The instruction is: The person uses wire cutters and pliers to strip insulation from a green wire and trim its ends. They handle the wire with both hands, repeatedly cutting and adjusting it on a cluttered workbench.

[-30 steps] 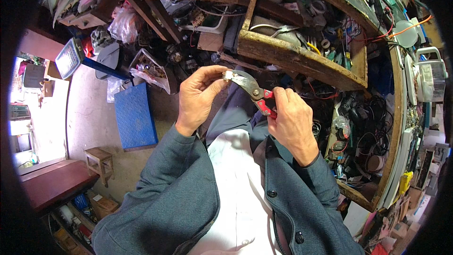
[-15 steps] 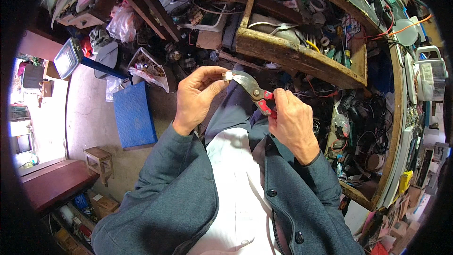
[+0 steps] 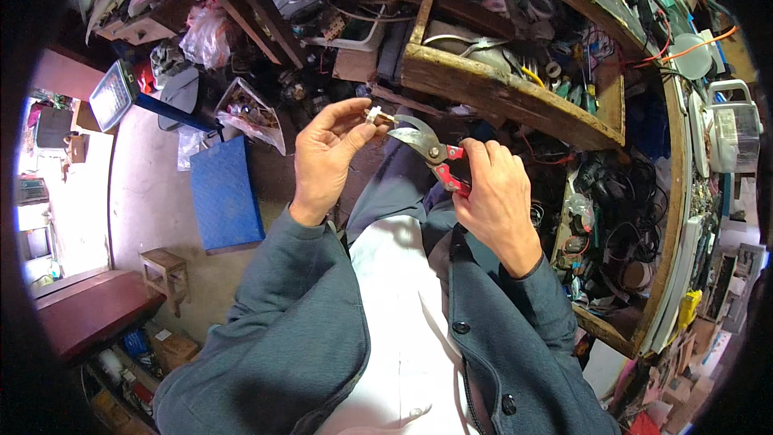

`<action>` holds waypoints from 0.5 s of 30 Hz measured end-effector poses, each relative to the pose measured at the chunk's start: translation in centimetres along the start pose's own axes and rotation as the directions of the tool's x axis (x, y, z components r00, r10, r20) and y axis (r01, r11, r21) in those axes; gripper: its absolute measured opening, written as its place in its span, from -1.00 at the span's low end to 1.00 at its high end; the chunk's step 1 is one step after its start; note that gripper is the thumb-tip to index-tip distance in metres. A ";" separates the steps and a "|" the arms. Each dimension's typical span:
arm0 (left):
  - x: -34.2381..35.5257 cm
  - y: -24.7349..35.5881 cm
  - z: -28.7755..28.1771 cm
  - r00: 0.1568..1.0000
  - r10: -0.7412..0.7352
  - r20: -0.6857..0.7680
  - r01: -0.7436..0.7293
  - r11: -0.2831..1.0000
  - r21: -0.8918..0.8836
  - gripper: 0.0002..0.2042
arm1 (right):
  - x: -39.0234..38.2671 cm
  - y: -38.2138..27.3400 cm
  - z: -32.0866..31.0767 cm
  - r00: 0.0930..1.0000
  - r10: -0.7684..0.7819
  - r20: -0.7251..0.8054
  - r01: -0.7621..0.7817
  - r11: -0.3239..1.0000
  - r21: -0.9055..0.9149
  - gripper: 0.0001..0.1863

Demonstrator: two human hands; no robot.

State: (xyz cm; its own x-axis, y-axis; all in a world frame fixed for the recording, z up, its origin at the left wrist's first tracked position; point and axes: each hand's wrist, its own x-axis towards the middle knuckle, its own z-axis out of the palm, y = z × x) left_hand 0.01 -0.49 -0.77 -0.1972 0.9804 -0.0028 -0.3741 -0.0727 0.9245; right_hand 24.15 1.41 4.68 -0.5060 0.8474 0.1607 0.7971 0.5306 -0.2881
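Note:
Between thumb and fingers, my left hand (image 3: 326, 157) pinches a small white piece (image 3: 374, 114) with a brass-coloured metal end pointing right. My right hand (image 3: 499, 201) is wrapped round the red handles of a pair of pruning shears (image 3: 435, 153). The curved blades are spread apart, and their tips lie close by the metal end. Whether the blades touch it, I cannot tell. Both hands are above my lap, in front of my dark trousers.
Ahead, an open wooden drawer (image 3: 515, 101) holds tools and bits. Tangled black cables (image 3: 620, 201) fill the shelf at right. To the left are a blue platform scale (image 3: 227, 197), a small wooden stool (image 3: 167, 274) and a box of scraps (image 3: 254, 117).
The shears' blades have opened wider and moved back from the white piece. My left hand has shifted slightly left and turned, so the brass-coloured end now shows.

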 end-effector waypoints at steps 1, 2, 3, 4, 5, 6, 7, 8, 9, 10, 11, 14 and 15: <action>0.0 -0.1 0.0 1.000 -0.007 0.008 0.007 1.000 0.004 -0.70 | 0.0 0.0 0.1 1.000 -0.008 -0.010 0.008 1.000 0.007 -0.40; 0.0 -0.2 -0.1 1.000 0.003 0.003 -0.003 1.000 0.022 -0.71 | 0.1 -0.1 0.3 1.000 -0.016 -0.019 0.016 1.000 0.015 -0.43; 0.1 -0.4 -0.4 1.000 0.013 -0.003 -0.013 0.999 0.038 -0.71 | 0.1 -0.1 0.5 0.999 -0.025 -0.028 0.026 0.999 0.021 -0.45; 0.1 -0.5 -0.5 1.000 0.023 -0.009 -0.023 0.998 0.055 -0.71 | 0.0 0.0 0.5 1.000 -0.018 -0.026 0.018 1.000 0.022 -0.42; 0.1 -0.6 -0.4 1.000 0.015 -0.005 -0.015 0.999 0.053 -0.71 | -0.2 0.1 0.5 1.000 -0.010 -0.023 0.011 1.000 0.023 -0.40; 0.1 -0.5 -0.4 1.000 0.006 -0.002 -0.006 0.999 0.053 -0.71 | -0.2 0.1 0.5 1.000 -0.004 -0.020 0.005 1.000 0.027 -0.37; 0.1 -0.4 -0.4 1.000 -0.003 -0.001 0.003 0.999 0.053 -0.72 | -0.2 0.1 0.5 1.000 0.003 -0.012 -0.002 0.999 0.034 -0.37; 0.1 -0.3 -0.4 1.000 -0.007 -0.004 0.007 0.999 0.052 -0.72 | -0.2 0.1 0.4 1.000 0.010 -0.004 -0.010 0.999 0.040 -0.37; 0.1 -0.3 -0.4 1.000 -0.009 -0.005 0.009 0.999 0.049 -0.72 | -0.2 0.1 0.4 1.000 0.017 0.001 -0.017 0.999 0.042 -0.37; 0.0 -0.2 -0.4 1.000 -0.010 -0.005 0.010 0.999 0.045 -0.72 | -0.3 0.2 0.4 1.000 0.019 0.000 -0.019 0.999 0.041 -0.37; 0.0 -0.2 -0.3 1.000 -0.007 -0.010 0.008 0.998 0.055 -0.73 | -0.4 0.2 0.5 1.000 0.021 0.000 -0.021 0.999 0.040 -0.37; -0.1 -0.3 -0.2 1.000 0.001 -0.030 0.002 0.996 0.093 -0.72 | -0.4 0.3 0.6 1.000 0.020 0.000 -0.020 0.998 0.067 -0.37; 0.0 -0.3 -0.3 1.000 0.001 -0.028 0.002 0.995 0.103 -0.71 | -0.4 0.3 0.5 1.000 0.022 0.001 -0.022 0.997 0.076 -0.37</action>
State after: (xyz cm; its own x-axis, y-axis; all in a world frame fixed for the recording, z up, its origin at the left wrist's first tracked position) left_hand -0.11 -0.51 -1.13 -0.2230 0.9747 -0.0123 -0.2791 -0.0517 0.9589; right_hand 24.46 1.21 4.08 -0.4886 0.8589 0.1535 0.7808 0.5090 -0.3624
